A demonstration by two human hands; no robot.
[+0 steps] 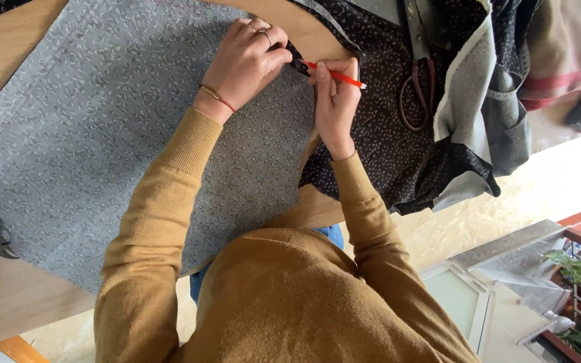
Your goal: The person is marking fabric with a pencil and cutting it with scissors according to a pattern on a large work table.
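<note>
My right hand (336, 101) grips a red pencil (334, 76), its tip touching the edge of a grey patterned fabric (102, 134) spread on a wooden table (15, 302). My left hand (245, 60), with rings and a thin bracelet, presses fingers down on the fabric edge right beside the pencil tip. Dark printed fabric (384, 134) lies bunched on the right under my right wrist.
Large scissors (418, 74) with dark red handles rest on the dark fabric at top right. More folded cloth (559, 54) is piled at the far right. A window frame (465, 302) and potted plants (579, 282) show lower right.
</note>
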